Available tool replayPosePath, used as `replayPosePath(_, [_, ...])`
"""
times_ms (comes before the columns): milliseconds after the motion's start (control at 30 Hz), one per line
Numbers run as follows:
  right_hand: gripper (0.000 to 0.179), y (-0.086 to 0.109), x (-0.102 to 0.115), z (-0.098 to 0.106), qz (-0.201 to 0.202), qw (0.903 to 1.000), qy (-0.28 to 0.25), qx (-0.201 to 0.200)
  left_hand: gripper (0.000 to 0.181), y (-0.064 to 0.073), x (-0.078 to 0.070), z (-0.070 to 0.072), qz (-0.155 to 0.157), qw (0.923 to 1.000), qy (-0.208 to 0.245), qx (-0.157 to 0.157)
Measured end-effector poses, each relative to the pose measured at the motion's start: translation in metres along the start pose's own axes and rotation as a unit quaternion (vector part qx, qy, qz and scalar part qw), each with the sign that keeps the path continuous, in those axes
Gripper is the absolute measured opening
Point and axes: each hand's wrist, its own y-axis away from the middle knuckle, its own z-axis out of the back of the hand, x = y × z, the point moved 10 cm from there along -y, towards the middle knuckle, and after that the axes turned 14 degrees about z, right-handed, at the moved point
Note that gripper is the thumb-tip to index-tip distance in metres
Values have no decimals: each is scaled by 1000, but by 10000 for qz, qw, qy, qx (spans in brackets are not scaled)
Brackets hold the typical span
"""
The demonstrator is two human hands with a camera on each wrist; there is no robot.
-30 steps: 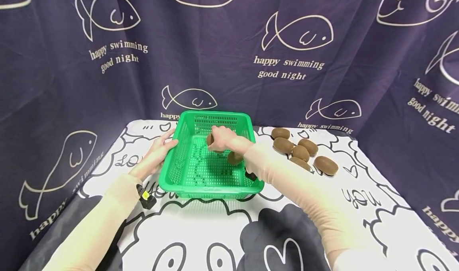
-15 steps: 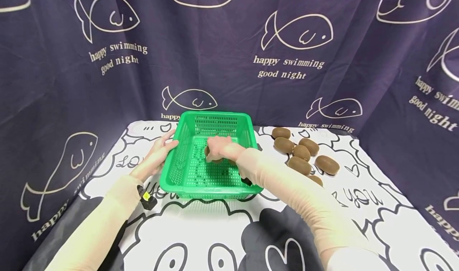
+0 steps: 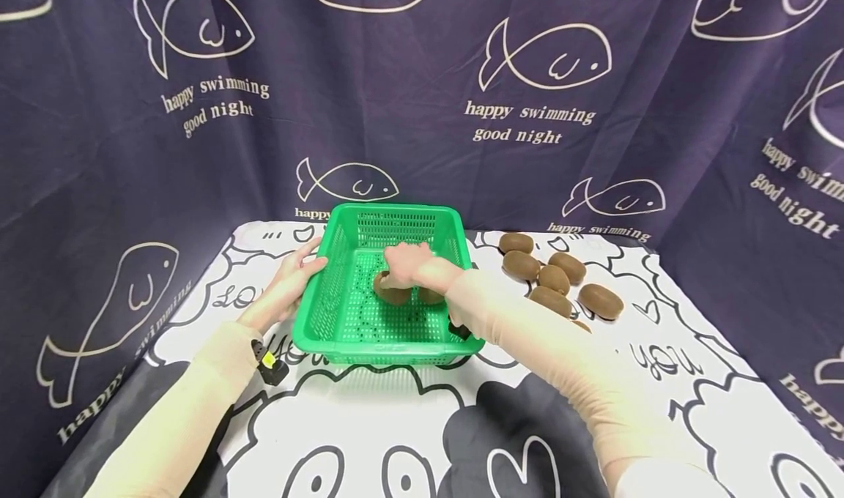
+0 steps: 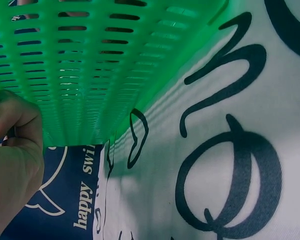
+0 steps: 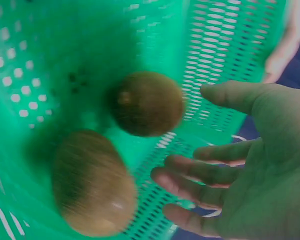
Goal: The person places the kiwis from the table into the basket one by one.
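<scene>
A green plastic basket (image 3: 402, 349) stands on the table with two kiwis inside. My left hand (image 3: 290, 278) holds the basket's left rim, thumb at the edge and fingers along the outside; in the left wrist view its fingers are bent, their tips partly out of sight. My right hand (image 3: 412, 264) is inside the basket above the kiwis. In the right wrist view its fingers spread apart, and a gap separates them from the nearer kiwi (image 5: 149, 104). The second kiwi (image 5: 94, 185) lies beside it on the basket floor, partly covered by the hand in the head view.
Several loose kiwis (image 3: 521, 266) lie on the table right of the basket, some partly hidden by my right sleeve (image 3: 547, 359). A dark printed curtain (image 3: 409, 102) hangs behind the table. The patterned cloth (image 3: 356, 417) covers the tabletop.
My right hand lowered a kiwi toward the basket floor, let it go and has lifted slightly off it. The left hand and the basket stayed in place.
</scene>
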Motion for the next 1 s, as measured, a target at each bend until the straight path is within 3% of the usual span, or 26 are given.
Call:
replayPosePath(233, [38, 23, -14, 50, -94, 9981, -44, -609, 63, -1, 1, 2, 31, 9999, 53, 86])
replayPosePath(433, [45, 46, -62, 66, -401, 9920, -455, -1103, 63, 12, -9, -5, 35, 9998, 149, 144])
replayPosePath(600, [52, 65, -116, 60, -636, 9821, -777, -1593, 65, 16, -13, -10, -30, 9997, 149, 190])
replayPosePath(700, [52, 75, -146, 51, -897, 9773, -727, -1776, 64, 10, -8, -6, -2, 9998, 156, 90])
replayPosePath(833, [54, 85, -178, 35, -1203, 9736, -571, -1854, 63, 5, -4, -3, 4, 9999, 118, 27])
replayPosePath(1000, [48, 95, -204, 12, -1367, 9740, -660, -1681, 63, 12, -10, -7, 16, 9999, 95, 92])
